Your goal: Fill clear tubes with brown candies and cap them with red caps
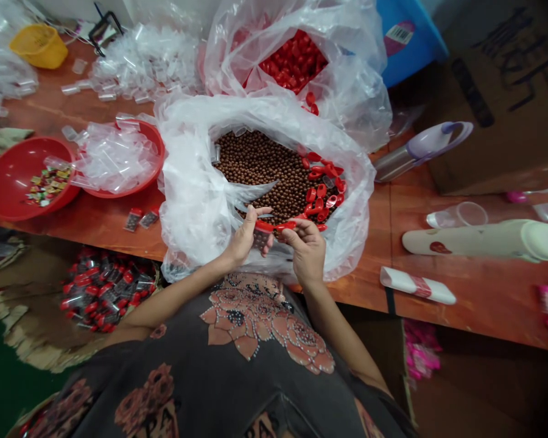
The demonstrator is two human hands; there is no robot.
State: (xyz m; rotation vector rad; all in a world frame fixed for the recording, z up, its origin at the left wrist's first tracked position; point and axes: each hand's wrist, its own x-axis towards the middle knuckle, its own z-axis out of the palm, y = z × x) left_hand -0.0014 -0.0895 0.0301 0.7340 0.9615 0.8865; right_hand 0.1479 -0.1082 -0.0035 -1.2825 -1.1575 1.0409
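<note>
My left hand (243,242) is closed around a small clear container (260,239) with dark balls inside and red at its top. My right hand (309,250) pinches a red plastic cap (287,225) close beside the container; whether the two touch I cannot tell. Both hands are over the near edge of a white plastic bag (187,182). Inside the bag lies a mass of small brown balls (260,158), with several loose red caps (319,194) heaped on its right side. A clear pointed plastic piece (253,191) rests on the balls near my left hand.
Left on the table stand a red bowl (9,182) with small wrapped pieces and a red bowl (158,149) of clear containers. Filled red-capped containers (105,289) lie in a box below. Behind is a bag of red caps (295,61); bottles (475,240) lie right.
</note>
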